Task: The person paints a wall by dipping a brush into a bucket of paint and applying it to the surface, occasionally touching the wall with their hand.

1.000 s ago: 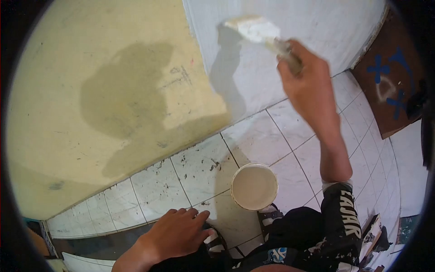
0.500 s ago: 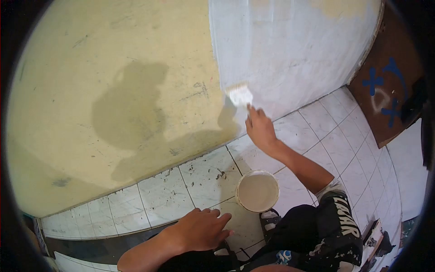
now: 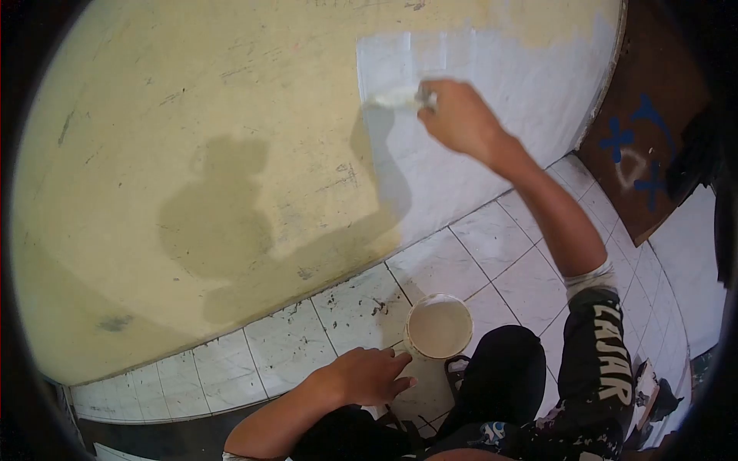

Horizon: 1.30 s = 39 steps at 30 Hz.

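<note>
My right hand [image 3: 461, 119] is closed around the handle of a paintbrush [image 3: 393, 98]. The brush is blurred, and its bristles are at the left border of the white painted area [image 3: 500, 100], beside the yellow wall [image 3: 292, 100]. Over my lap, my left hand [image 3: 365, 376] hangs with its fingers loosely apart and nothing in it. Just beyond that hand, a round bucket [image 3: 440, 326] of whitish paint stands on the tiled floor.
Dark flakes litter the white floor tiles [image 3: 288, 326] along the wall's base. At the right stands a brown board [image 3: 615, 184] with blue marks. My knee [image 3: 511, 361] is close to the bucket. Shadows fall across the yellow wall.
My right hand has moved up the wall with the paintbrush, along the white paint's left border, and the brush now points left. My left hand stays low, still loosely open.
</note>
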### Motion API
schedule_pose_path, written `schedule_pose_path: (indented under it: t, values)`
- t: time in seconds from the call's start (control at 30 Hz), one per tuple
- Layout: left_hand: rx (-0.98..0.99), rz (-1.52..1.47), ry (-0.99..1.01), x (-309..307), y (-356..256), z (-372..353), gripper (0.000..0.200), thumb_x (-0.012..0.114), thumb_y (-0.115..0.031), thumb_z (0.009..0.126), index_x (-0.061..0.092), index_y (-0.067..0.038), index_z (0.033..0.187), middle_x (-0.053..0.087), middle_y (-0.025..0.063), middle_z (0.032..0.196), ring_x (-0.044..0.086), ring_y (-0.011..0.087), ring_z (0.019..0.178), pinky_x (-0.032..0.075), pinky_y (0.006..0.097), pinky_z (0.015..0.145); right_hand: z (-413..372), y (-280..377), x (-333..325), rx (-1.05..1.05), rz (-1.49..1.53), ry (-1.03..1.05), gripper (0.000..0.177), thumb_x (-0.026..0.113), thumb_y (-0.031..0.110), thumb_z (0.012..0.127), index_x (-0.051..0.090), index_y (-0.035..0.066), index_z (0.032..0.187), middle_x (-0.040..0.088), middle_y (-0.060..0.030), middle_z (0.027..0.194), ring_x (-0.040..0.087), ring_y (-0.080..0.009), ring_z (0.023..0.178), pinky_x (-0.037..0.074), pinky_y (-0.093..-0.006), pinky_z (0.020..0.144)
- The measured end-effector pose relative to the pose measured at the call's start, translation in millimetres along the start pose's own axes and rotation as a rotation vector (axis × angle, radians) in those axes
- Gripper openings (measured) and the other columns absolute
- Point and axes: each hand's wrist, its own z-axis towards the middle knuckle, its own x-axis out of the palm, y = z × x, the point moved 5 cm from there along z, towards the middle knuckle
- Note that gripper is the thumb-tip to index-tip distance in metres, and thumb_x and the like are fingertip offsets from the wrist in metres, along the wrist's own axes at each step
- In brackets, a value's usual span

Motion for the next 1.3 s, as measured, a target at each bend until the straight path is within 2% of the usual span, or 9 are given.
schedule_pose_path:
  t: [0.1, 0.17, 0.27, 0.43, 0.67, 0.87, 1.1, 1.17, 1.3]
  values:
    - [0.004, -0.006, 0.003, -1, 1, -2, 0.058, 0.044, -0.048, 0.105, 0.05, -0.004, 0.14, 0.063, 0.0223, 0.121, 0.063, 0.0408, 0.111, 0.05, 0.0488, 0.096, 17, 29, -54, 0.019, -0.023, -0.074, 0.024, 0.064, 0.015, 0.086, 0.069, -0.001, 0.103, 0.07, -0.0271, 0.099, 0.067, -0.0447, 0.095, 0.054, -0.0488, 0.085]
    - [-0.001, -0.013, 0.012, 0, 3, -3, 0.057, 0.044, -0.048, 0.105, 0.05, -0.004, 0.14, 0.063, 0.0222, 0.121, 0.063, 0.0408, 0.11, 0.05, 0.0488, 0.096, 18, 44, -79, -0.103, 0.085, -0.364, 0.027, 0.066, 0.015, 0.087, 0.067, -0.001, 0.109, 0.069, -0.0279, 0.094, 0.067, -0.0445, 0.089, 0.053, -0.0438, 0.081]
    - [0.0, 0.014, -0.012, 1, 5, -5, 0.057, 0.045, -0.048, 0.104, 0.05, -0.004, 0.14, 0.064, 0.0222, 0.118, 0.064, 0.0406, 0.108, 0.051, 0.048, 0.094, 17, 49, -54, -0.047, -0.01, -0.306, 0.032, 0.061, 0.018, 0.09, 0.064, -0.001, 0.116, 0.07, -0.0278, 0.102, 0.067, -0.0445, 0.097, 0.054, -0.0493, 0.087]
    - [0.014, 0.033, -0.051, 0, -1, -11, 0.057, 0.045, -0.048, 0.105, 0.053, -0.002, 0.138, 0.065, 0.0228, 0.114, 0.066, 0.0398, 0.104, 0.052, 0.0484, 0.091, -80, -12, 138, 0.026, -0.004, -0.131, 0.044, 0.063, 0.015, 0.091, 0.055, 0.004, 0.133, 0.06, -0.025, 0.096, 0.063, -0.0454, 0.075, 0.053, -0.0536, 0.064]
    - [0.009, 0.058, -0.036, 2, -7, -9, 0.057, 0.045, -0.048, 0.105, 0.053, -0.002, 0.138, 0.065, 0.0237, 0.113, 0.066, 0.0401, 0.103, 0.053, 0.0484, 0.089, -195, -70, 254, 0.174, 0.012, 0.417, 0.032, 0.06, 0.013, 0.088, 0.06, -0.003, 0.116, 0.065, -0.0299, 0.095, 0.067, -0.0483, 0.084, 0.055, -0.0554, 0.075]
    - [-0.015, 0.027, -0.029, -3, -11, -13, 0.058, 0.046, -0.048, 0.105, 0.052, -0.002, 0.139, 0.065, 0.0233, 0.116, 0.066, 0.0403, 0.104, 0.052, 0.0483, 0.091, -144, -100, 168, 0.272, -0.058, 0.341, 0.026, 0.062, 0.015, 0.085, 0.064, 0.004, 0.109, 0.07, -0.0251, 0.088, 0.068, -0.0445, 0.086, 0.054, -0.0539, 0.078]
    - [0.049, 0.017, -0.141, 6, 3, 0, 0.049, 0.047, -0.047, 0.104, 0.056, -0.006, 0.128, 0.067, 0.0222, 0.103, 0.068, 0.0416, 0.095, 0.054, 0.0493, 0.084, -10, -38, -62, 0.014, -0.012, -0.291, 0.027, 0.062, 0.018, 0.088, 0.063, 0.002, 0.11, 0.069, -0.0252, 0.089, 0.067, -0.045, 0.09, 0.054, -0.0523, 0.081]
    - [0.057, 0.015, -0.158, 3, 3, 1, 0.049, 0.047, -0.048, 0.104, 0.056, -0.006, 0.128, 0.067, 0.0223, 0.103, 0.068, 0.0414, 0.096, 0.054, 0.0492, 0.084, 8, -36, -71, -0.074, 0.013, -0.407, 0.029, 0.062, 0.018, 0.088, 0.063, 0.0, 0.111, 0.07, -0.0253, 0.09, 0.067, -0.0456, 0.091, 0.054, -0.0519, 0.081]
    - [0.013, 0.013, -0.103, 0, -2, 0, 0.048, 0.047, -0.047, 0.104, 0.056, -0.006, 0.127, 0.068, 0.0225, 0.104, 0.068, 0.0413, 0.096, 0.054, 0.0487, 0.084, 13, -54, -3, -0.019, -0.02, -0.249, 0.033, 0.062, 0.015, 0.09, 0.061, -0.001, 0.119, 0.067, -0.0283, 0.092, 0.066, -0.0443, 0.087, 0.053, -0.0494, 0.076]
